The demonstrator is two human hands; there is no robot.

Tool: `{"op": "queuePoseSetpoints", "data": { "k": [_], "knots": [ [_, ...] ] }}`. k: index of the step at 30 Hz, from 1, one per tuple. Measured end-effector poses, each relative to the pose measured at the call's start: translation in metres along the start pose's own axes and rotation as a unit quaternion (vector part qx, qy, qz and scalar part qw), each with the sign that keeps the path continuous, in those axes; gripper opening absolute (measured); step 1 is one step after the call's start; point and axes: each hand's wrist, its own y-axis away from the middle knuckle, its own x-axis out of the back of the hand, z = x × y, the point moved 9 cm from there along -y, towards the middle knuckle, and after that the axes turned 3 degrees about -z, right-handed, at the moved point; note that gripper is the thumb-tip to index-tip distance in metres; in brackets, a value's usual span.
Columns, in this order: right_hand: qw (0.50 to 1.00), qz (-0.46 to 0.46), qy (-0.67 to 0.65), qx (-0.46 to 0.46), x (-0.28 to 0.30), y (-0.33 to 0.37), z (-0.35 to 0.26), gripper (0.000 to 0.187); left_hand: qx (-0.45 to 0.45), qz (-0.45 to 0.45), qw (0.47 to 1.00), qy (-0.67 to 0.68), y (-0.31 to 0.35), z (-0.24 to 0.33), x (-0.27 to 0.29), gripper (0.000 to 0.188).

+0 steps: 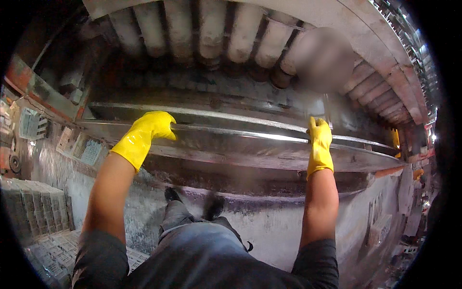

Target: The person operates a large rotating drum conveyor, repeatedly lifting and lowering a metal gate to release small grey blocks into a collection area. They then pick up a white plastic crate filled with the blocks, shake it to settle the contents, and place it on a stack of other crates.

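Note:
Two long, shiny metal edges run side by side across the front of a dark machine bed. My left hand [153, 129], in a yellow rubber glove, curls its fingers over the nearer metal rail [240, 133] on the left. Farther right, my right hand [320, 137], gloved the same way, is closed at the rail, its fingertips bent over the edge. The undersides of both grips are hidden. Just beyond lies the farther metal edge [202, 113], close to both hands.
Thick pale rollers [211, 31] stand in a row behind the bed, under a curved frame [385, 43]. Stacked grey crates [36, 207] sit at the lower left. A yellow-gloved hand [395, 138] appears at the far right end. A blurred round patch covers part of the rollers.

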Motion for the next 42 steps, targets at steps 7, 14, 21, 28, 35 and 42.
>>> {"op": "queuePoseSetpoints", "data": {
  "k": [7, 14, 21, 28, 35, 42],
  "knots": [
    [1.0, 0.011, -0.021, -0.007, 0.001, 0.004, -0.006, 0.052, -0.022, -0.053, 0.998, 0.004, -0.003, 0.002, -0.003, 0.06],
    [0.98, 0.102, -0.167, 0.037, -0.017, 0.053, -0.039, 0.047, -0.105, -0.067, 0.992, 0.031, -0.021, 0.001, -0.02, 0.049],
    [0.931, 0.169, 0.001, 0.324, -0.014, 0.151, -0.16, 0.022, -0.382, 0.071, 0.912, 0.131, 0.015, 0.032, 0.017, 0.075],
    [0.938, 0.138, 0.016, 0.317, -0.016, 0.15, -0.16, 0.021, -0.465, 0.25, 0.849, 0.022, -0.114, 0.023, 0.051, 0.071],
    [0.932, 0.133, 0.018, 0.337, -0.016, 0.145, -0.172, 0.025, -0.206, 0.232, 0.949, -0.061, -0.327, -0.03, 0.006, 0.082],
    [0.946, 0.11, 0.027, 0.302, -0.019, 0.143, -0.166, 0.033, -0.131, 0.174, 0.974, -0.059, -0.368, -0.016, -0.006, 0.089]
  ]
}}
